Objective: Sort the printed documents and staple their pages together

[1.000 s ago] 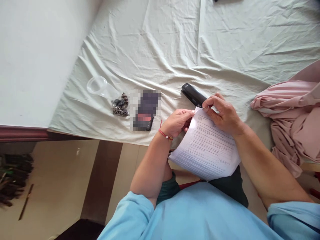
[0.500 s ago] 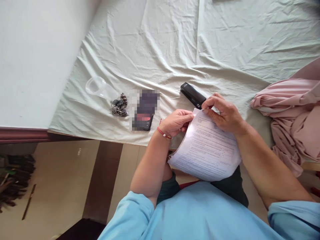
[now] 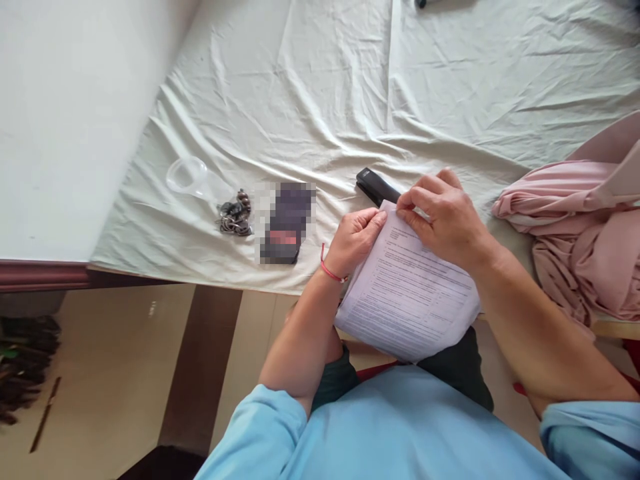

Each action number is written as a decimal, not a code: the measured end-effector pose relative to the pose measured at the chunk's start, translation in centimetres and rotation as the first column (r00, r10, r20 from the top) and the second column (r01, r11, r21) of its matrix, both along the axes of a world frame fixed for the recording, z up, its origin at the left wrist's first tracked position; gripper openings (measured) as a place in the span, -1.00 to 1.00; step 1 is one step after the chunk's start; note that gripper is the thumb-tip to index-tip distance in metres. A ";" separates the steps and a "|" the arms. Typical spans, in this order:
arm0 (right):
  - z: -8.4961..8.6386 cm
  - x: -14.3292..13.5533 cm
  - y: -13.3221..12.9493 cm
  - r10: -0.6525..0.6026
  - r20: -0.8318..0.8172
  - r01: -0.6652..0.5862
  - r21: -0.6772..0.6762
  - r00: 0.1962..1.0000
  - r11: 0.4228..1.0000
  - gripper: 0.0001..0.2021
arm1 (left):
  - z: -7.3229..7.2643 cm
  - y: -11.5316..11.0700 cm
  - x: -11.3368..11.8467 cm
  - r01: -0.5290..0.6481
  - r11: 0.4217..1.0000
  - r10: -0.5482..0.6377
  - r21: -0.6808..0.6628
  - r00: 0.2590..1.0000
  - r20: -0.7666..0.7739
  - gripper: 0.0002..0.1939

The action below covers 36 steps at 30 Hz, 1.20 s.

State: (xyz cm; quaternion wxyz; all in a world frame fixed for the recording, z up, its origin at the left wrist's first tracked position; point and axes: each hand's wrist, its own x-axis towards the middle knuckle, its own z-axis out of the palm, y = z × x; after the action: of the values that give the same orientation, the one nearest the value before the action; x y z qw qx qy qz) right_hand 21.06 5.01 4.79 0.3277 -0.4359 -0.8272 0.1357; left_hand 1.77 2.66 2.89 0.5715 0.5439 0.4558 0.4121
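Note:
A stack of printed paper sheets [image 3: 410,287] hangs over the table's near edge, above my lap. My left hand [image 3: 356,235] pinches its upper left corner between thumb and fingers. At the top edge, my right hand [image 3: 443,213] is closed with thumb and forefinger on the paper. Just beyond the sheets lies a black stapler [image 3: 374,187] on the cloth, its right end hidden behind the paper and my right hand.
On the wrinkled pale tablecloth [image 3: 300,87] to the left lie a phone [image 3: 289,223], a bunch of keys [image 3: 236,215] and a clear plastic cup [image 3: 189,177] on its side. Pink cloth [image 3: 590,227] is heaped at the right. A dark object [image 3: 421,3] shows at the far edge.
The paper's top edge has risen slightly and now covers more of the stapler. My right hand has turned and lifted a little; my left hand has shifted up along the corner.

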 end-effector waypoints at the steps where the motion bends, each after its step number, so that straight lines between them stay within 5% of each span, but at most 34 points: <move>1: 0.0 -0.1 0.0 -0.002 0.004 0.002 0.008 1.000 1.000 -0.85 | 0.0 0.0 0.0 -0.004 1.000 0.004 -0.003 1.000 0.006 -0.47; 22: -0.1 -1.8 0.2 0.003 -0.017 -0.003 0.030 1.000 1.000 -0.87 | 0.5 -0.5 0.0 -0.053 0.997 0.057 -0.047 0.994 0.091 -0.49; 36: 0.1 -1.8 -0.2 -0.065 -0.051 0.066 0.026 0.997 0.997 -0.93 | 0.1 -0.3 0.0 -0.011 0.995 0.018 0.098 0.997 -0.069 -0.54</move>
State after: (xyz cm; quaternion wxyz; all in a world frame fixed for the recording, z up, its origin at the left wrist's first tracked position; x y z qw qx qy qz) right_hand 19.29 4.81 4.87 0.3588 -0.4547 -0.8056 0.1244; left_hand 1.74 2.37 2.98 0.5249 0.5820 0.4586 0.4189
